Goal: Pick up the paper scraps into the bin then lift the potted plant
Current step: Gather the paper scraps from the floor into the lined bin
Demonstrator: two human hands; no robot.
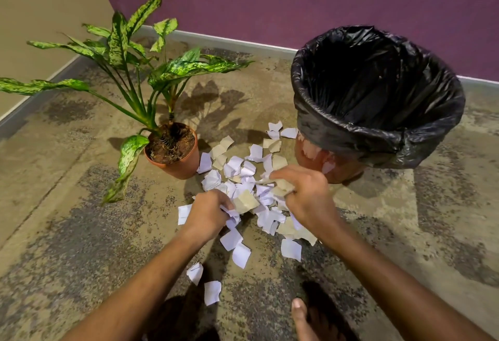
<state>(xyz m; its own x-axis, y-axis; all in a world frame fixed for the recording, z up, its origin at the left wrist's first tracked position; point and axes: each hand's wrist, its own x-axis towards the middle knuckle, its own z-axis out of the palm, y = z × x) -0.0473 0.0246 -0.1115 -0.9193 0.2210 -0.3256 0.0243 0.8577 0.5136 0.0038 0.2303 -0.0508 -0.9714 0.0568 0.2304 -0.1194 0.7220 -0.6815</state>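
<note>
Paper scraps (244, 178): Lots of torn white and tan bits lie in a heap on the floor, between the plant pot on the left and the bin on the right. Some loose bits lie nearer, close to a bare foot (301, 319). None can be seen in the bin.

Left hand (209, 212): It is at the near left edge of the heap. Its fingers are curled round a bunch of scraps, so the bits bunch up and do not slip out.

Right hand (307, 195): It is at the right side of the heap, close to the bin. Its fingers are curled in too and pinch a wad of scraps. I think both hands work from two sides so they can scoop more in one go.

Bin (378, 135): It stands on the right, just past the heap. A black bag (337, 124) is folded over its rim and its mouth is wide open. That makes it easy to drop paper in from above, and it is only a short way to carry.

Potted plant (172, 151): It stands on the floor at the far left, in an orange pot, with long spotty leaves. A few scraps lie right against the pot. Nobody is touching it, because I think the paper comes first.

Job so far: Just starting, I think. Most of the paper is on the floor.

Watch out: Small bits may fall from full hands on the way to the bin.
</note>
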